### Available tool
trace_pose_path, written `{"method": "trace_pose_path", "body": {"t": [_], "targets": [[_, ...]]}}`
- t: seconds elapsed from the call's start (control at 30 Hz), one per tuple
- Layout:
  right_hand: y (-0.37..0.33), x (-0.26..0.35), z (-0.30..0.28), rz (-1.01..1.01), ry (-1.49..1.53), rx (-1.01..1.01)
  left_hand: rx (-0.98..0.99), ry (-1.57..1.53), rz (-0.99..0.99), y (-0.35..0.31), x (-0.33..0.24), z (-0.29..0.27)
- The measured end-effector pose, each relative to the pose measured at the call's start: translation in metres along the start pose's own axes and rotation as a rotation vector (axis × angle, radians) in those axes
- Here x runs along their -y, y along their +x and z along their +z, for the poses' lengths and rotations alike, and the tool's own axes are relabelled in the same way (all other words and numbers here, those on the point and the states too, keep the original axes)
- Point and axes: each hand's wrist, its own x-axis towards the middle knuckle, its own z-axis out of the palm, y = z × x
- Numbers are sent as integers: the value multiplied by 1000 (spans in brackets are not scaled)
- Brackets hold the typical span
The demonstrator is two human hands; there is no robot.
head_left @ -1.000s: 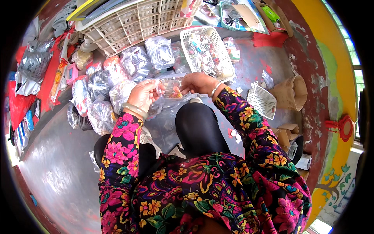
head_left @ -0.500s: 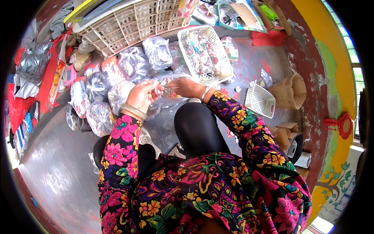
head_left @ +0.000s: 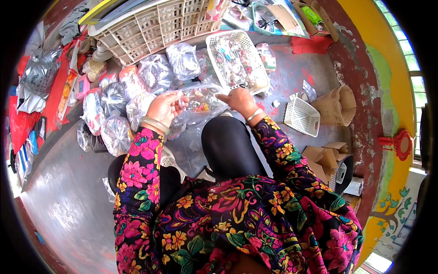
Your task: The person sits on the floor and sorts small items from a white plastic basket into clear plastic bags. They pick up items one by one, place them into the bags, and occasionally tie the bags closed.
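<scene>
**Head view: clear bag held between two hands**

Head camera showed the left hand point(head_left: 163, 107) pinching shut on the clear plastic bag point(head_left: 200, 99), which stretched rightward to the right hand point(head_left: 237, 98); whether that hand gripped it could not be told. Just beyond lay a white basket point(head_left: 258, 73).

Ahead of the left hand point(head_left: 164, 107), a cluster of filled clear bags point(head_left: 137, 91) lies packed side by side on the floor point(head_left: 68, 205), closing that side. Beyond the bags a large slatted crate point(head_left: 155, 23) blocks the far edge. Directly ahead of the right hand point(head_left: 237, 98), a white basket point(head_left: 235, 59) full of small items bars the way. To the right of the right hand, open floor leads to a small empty white basket point(head_left: 302, 117) and a cardboard box point(head_left: 337, 105). Left of and nearer than the left hand, bare grey floor gives free passage.
</scene>
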Motion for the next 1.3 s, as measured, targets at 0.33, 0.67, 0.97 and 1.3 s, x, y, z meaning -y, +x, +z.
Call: {"method": "trace_pose_path", "body": {"t": [0.33,0.67,0.97,1.3], "targets": [[-26,13,-21,-121,1124,-96,-4,-6,32,5,3,-13],[-56,45,-63,-80,1531,27,0,-66,168,-16,-16,-28],[-112,77,-97,-324,1383,-55,26,-129,470,-99,-28,-17],[-168,86,-63,-521,796,-332,-226,383,602,-169,38,27]]}}
